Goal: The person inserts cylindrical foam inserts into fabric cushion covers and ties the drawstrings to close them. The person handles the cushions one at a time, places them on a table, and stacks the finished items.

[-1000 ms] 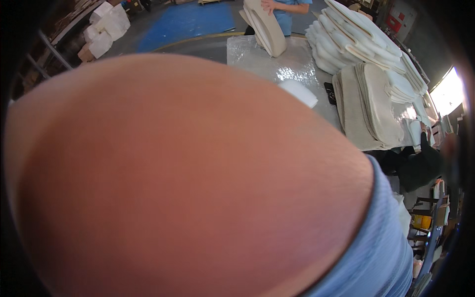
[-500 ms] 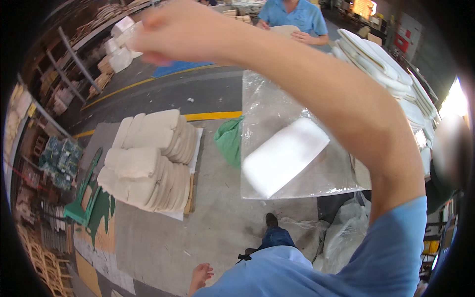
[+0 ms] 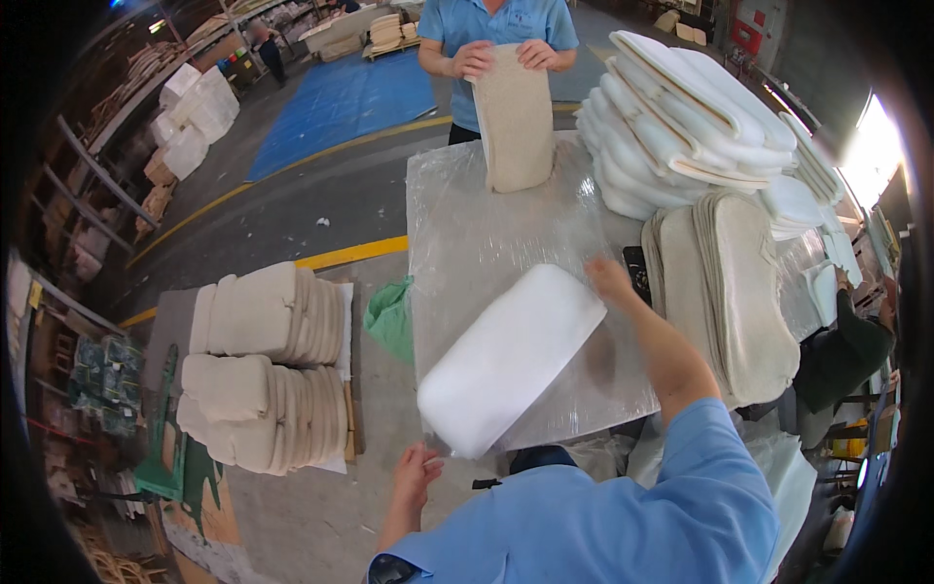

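"Because the film-covered bench point(image 3: 452, 229) supports it, white padding slab point(image 3: 516, 360) lies flat, slantwise, likely needing no steadying. Grip?"

"Right hand point(image 3: 611, 279) beside its far-right corner; contact and grip, can't tell. Left hand point(image 3: 416, 472) just beside its near end, fingers loosely parted, nothing visibly held."
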The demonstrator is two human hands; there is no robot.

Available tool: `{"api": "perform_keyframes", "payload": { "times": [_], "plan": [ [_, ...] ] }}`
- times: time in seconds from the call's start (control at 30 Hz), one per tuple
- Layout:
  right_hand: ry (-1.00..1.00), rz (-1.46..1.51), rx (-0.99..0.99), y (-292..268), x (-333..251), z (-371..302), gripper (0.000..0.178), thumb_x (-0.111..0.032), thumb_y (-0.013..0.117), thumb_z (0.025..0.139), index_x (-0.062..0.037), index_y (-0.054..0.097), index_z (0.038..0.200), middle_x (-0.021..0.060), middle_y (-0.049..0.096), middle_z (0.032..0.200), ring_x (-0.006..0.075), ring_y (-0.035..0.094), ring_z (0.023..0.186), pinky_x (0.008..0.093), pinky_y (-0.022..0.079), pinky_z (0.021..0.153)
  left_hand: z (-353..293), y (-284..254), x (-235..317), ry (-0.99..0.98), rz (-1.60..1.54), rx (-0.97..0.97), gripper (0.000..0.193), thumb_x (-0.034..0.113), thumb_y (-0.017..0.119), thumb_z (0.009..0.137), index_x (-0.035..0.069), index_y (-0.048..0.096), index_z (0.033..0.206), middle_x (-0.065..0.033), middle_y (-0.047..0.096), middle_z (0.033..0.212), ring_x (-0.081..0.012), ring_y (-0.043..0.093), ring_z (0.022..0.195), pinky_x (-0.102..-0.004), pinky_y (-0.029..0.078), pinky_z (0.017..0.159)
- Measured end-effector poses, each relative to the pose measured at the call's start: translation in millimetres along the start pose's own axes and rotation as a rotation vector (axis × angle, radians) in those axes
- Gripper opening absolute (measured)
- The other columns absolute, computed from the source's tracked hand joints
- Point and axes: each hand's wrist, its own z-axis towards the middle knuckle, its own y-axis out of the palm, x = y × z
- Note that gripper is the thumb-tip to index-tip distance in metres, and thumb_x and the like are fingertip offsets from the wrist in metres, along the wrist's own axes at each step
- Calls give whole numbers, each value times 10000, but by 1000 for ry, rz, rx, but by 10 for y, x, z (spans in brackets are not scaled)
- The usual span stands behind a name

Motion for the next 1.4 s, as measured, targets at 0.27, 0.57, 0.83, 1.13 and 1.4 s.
{"api": "perform_keyframes", "payload": {
  "times": [0.27, 0.57, 0.83, 1.13, 1.4],
  "plan": [
    [-41, 96, -88, 521, 314, -9, 510, -475, 516, 1034, -12, 725, 1080, 204, 743, 1028, 359, 701, 991, 443, 511, 882, 402, 603, 444, -39, -168, 38, 564, 423, 456, 1093, 30, 416, 1495, -182, 574, 1368, -353, 573, 1220, -516, 511, 979],
    [345, 381, 226, 587, 450, -1890, 466, -397, 479, 1071, 26, 656, 1154, 182, 695, 1028, 265, 651, 980, 378, 484, 891, 928, 400, 1402, 232, 49, -71, 495, 370, 435, 1110, -39, 510, 1379, -186, 598, 1329, -268, 616, 1167, -399, 489, 1025],
    [581, 523, 558, 1334, 431, -2985, 543, -446, 443, 1086, 48, 665, 1130, 165, 711, 996, 246, 648, 959, 368, 490, 893, 1889, 528, 1938, -4, 188, -334, 475, 354, 414, 1120, -36, 557, 1352, -141, 652, 1287, -271, 638, 1170, -397, 511, 1030],
    [704, 678, 573, 773, 382, -3232, 615, -538, 468, 1072, 10, 651, 1282, 33, 667, 1097, 102, 548, 914, 281, 443, 772, 1890, 171, 2178, 33, 488, -192, 553, 547, 419, 1059, 136, 581, 1391, -84, 667, 1219, -196, 600, 955, -385, 451, 861],
    [703, 721, 392, 1212, 495, -2948, 648, -568, 484, 1060, 4, 645, 1320, 70, 674, 1072, 138, 580, 932, 305, 477, 852, 1675, 193, 1565, 30, 320, -225, 623, 568, 418, 1070, 62, 559, 1406, -92, 689, 1174, -205, 621, 928, -368, 482, 782]
  ]
}}
